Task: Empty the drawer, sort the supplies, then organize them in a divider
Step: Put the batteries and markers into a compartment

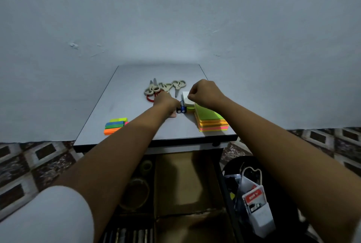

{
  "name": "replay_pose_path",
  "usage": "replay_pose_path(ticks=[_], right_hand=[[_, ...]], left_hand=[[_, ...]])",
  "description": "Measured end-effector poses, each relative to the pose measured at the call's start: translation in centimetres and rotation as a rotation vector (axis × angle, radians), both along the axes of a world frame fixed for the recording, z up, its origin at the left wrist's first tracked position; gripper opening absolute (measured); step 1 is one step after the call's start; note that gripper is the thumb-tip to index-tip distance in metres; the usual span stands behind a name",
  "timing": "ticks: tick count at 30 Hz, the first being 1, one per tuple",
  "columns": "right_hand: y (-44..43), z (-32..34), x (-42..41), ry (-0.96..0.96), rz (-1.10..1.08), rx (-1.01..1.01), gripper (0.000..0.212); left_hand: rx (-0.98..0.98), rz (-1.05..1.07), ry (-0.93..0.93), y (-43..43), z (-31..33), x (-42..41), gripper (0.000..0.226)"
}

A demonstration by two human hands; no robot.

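Small pale-grey rectangular tabletop [134, 86] against a plain bluish wall. Far centre of it: a heap of beige-handled metal scissors [166, 86], blades pointing different ways. Just in front, the red loop handles of another pair of scissors [150, 98], partly hidden under the left hand.

Left hand [166, 104]: down on the tabletop, knuckles up, thumb flat on the surface, fingers hidden from this angle. Right beside it, a small blue-and-black object [182, 108], too blurred to identify. Touching or gripping it: cannot tell.

Right hand [205, 92]: raised over the right half of the tabletop, fingers curled in tight, thumb against forefinger. Nothing visible in the grasp. Directly behind the fingertips, a white square notepad [185, 95]; contact with it unclear.

Near right corner: a thick stack of neon square sticky notes [212, 119], green on top, then orange, pink, yellow. Near left: a bundle of narrow sticky strips [115, 126] in yellow-green, blue, green and orange, just beside the left forearm.

Below the tabletop: an open drawer [219, 180] fitted with a brown cardboard divider [185, 184]. In its left compartment, two clear tape rolls [136, 192], dim. Dark slim items at bottom left, unreadable.

Right of the drawer: a black round container [234, 164] with a white plastic holder [259, 213] and clutter. Patterned floor tiles [29, 160] on both sides. White sleeve [48, 215] at lower left.
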State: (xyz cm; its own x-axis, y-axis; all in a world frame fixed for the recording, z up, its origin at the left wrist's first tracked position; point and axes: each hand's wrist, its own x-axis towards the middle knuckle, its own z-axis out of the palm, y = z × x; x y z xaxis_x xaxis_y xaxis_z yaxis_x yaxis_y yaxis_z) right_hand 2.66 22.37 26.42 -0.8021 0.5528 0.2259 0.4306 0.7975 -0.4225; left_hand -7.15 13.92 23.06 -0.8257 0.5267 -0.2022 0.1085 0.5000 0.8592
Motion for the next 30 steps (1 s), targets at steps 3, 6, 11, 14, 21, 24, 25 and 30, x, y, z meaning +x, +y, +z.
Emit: replay_pose_path(ticks=[3,6,11,14,21,24,25,30], right_hand=[[0.6,-0.2,-0.5,-0.002,0.007,-0.001,0.023],[1.2,-0.4,-1.2,-0.025,-0.001,0.006,0.023],[1.1,-0.8,-2.4,-0.146,0.031,0.042,0.019],[0.4,-0.9,-2.9,-0.281,0.063,0.099,0.018],[-0.6,-1.7,-3.5,-0.337,0.042,0.167,0.026],[-0.6,-1.8,-3.9,-0.323,0.058,0.099,0.025],[-0.6,-1.8,-3.9,-0.303,0.053,0.084,0.025],[-0.9,-1.8,-3.6,-0.297,0.012,0.108,0.029]], left_hand=[[-0.048,0.012,-0.053,0.6,0.3,-0.3,0.021],[-0.143,-0.045,-0.099,0.6,0.8,-0.7,0.013],[-0.257,-0.136,-0.081,-0.1,1.5,-0.6,0.018],[-0.246,-0.133,-0.072,-1.0,1.7,-0.8,0.020],[-0.105,-0.093,-0.136,-3.2,2.3,-1.6,0.018],[-0.061,-0.088,-0.144,-3.6,2.0,-1.6,0.017],[-0.048,-0.087,-0.146,-3.7,2.0,-1.6,0.017],[-0.016,-0.073,-0.148,-4.1,2.0,-1.5,0.016]])
